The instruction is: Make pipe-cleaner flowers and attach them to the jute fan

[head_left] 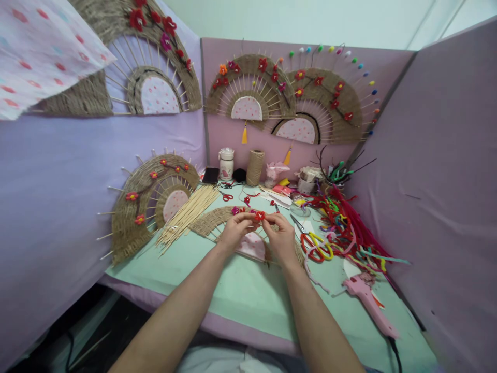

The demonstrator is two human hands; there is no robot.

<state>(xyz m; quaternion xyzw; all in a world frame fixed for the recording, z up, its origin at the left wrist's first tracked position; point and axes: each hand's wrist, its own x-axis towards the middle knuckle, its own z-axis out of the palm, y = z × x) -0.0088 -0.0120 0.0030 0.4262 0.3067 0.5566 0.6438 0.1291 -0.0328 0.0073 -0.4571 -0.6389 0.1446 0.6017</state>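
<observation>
Between the fingertips of my left hand [237,231] and my right hand [280,234] is a small red flower [260,216] of fuzzy pipe cleaner. Both hands pinch it from opposite sides. Below them a twine-wrapped fan [212,221] lies on the table, its half-round centre [252,245] covered in white cloth with pink dots. Purple and red flowers [235,210] show along the fan's upper edge, partly hidden by my hands. Another red flower [247,200] lies on the table beyond the fan.
Bamboo sticks [190,215] lie to the left, before a finished-looking fan [155,199]. On the right are red and yellow scissors [316,246], tangled pipe cleaners [345,223] and a pink glue gun [370,305]. A twine spool [255,168] and white jar [226,165] stand behind.
</observation>
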